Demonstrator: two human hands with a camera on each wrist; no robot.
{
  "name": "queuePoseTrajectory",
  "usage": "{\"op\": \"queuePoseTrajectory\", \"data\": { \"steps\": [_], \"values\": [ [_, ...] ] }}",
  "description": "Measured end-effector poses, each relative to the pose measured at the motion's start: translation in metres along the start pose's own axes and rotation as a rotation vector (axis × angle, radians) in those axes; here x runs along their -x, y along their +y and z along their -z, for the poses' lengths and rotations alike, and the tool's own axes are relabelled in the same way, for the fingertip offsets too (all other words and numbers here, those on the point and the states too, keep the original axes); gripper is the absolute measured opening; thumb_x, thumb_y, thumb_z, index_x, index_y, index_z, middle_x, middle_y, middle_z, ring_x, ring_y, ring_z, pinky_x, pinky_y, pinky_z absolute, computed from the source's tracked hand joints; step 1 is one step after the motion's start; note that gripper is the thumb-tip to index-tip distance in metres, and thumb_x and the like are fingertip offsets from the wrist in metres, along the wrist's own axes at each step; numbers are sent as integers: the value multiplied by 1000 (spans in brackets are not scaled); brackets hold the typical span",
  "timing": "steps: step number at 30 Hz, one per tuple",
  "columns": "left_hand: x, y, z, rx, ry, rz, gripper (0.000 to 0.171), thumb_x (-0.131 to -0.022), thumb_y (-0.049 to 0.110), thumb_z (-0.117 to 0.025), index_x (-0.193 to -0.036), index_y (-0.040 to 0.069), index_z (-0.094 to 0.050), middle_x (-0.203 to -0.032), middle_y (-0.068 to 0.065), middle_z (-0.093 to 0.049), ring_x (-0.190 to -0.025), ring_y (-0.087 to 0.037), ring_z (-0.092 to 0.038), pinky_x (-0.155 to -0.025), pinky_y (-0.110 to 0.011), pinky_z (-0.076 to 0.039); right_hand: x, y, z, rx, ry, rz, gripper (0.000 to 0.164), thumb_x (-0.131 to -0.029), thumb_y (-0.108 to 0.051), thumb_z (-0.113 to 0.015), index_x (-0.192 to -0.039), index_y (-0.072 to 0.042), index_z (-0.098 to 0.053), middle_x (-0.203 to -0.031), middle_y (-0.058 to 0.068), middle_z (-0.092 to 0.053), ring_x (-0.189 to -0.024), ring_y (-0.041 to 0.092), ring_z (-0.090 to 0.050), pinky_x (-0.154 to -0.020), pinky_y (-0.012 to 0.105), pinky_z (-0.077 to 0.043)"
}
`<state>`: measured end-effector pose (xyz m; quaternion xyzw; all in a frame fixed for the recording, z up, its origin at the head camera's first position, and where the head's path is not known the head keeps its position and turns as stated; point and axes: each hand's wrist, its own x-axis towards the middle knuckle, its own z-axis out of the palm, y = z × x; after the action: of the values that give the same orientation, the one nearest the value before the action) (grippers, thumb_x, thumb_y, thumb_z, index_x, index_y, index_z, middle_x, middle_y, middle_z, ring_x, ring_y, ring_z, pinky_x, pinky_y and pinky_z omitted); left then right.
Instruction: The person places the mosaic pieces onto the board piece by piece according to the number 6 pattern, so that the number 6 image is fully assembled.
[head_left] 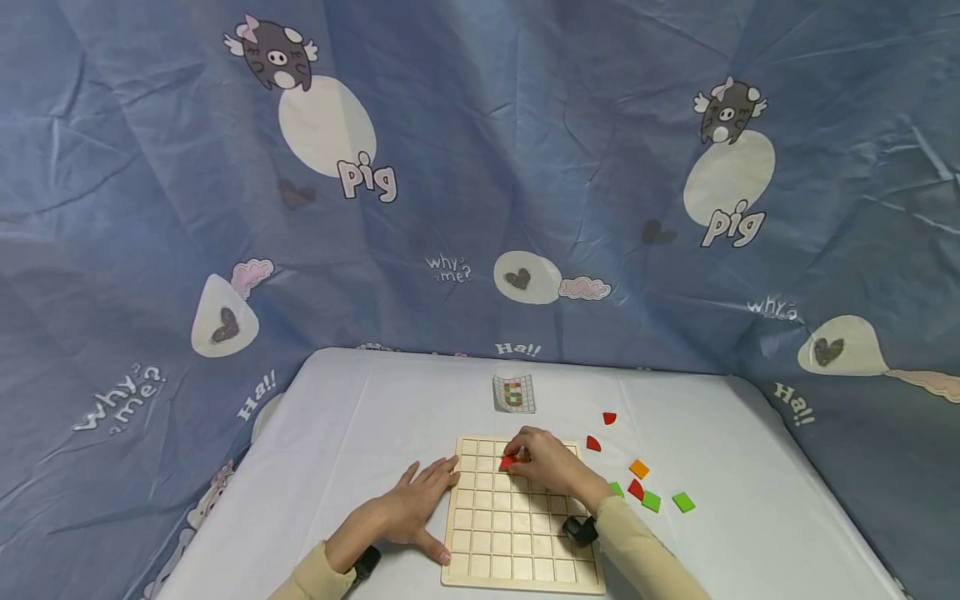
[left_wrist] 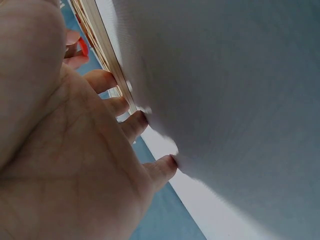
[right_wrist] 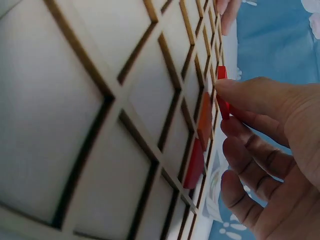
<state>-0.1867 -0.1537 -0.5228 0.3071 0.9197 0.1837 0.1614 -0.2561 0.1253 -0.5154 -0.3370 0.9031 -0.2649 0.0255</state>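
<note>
My right hand (head_left: 552,461) pinches a red quarter-round tile (right_wrist: 222,102) between thumb and index finger, over the far part of a wooden grid board (head_left: 501,567). Close by in the right wrist view, an orange tile (right_wrist: 204,122) and another red tile (right_wrist: 194,166) sit in the grid; from the head they are mostly behind my fingers. My left hand (head_left: 405,508) lies spread at the board's left edge, fingers extended, with its fingertips and thumb right at the rim. In the left wrist view its palm (left_wrist: 70,165) shows, holding nothing.
Beyond the board lies a printed pattern card (head_left: 514,394). Scattered to the right are red quarter-round tiles (head_left: 593,443), green square tiles (head_left: 683,502) and an orange square tile (head_left: 639,468). A blue printed cloth (head_left: 450,167) hangs behind the white table (head_left: 360,442).
</note>
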Motion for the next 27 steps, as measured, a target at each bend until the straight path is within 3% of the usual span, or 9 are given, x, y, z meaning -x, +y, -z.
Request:
{"op": "queuePoseTrajectory", "data": {
  "steps": [27],
  "values": [
    [0, 1, -1, -42, 7, 10, 119, -60, 70, -75, -150, 8, -25, -163, -13, -9, -150, -33, -11, -117, -62, -10, -3, -2, -3, 21, -55, -7, 23, -87, -24, -72, -107, -12, -73, -99, -2, -63, -85, 8, -59, -73, 23, -52]
  ]
}}
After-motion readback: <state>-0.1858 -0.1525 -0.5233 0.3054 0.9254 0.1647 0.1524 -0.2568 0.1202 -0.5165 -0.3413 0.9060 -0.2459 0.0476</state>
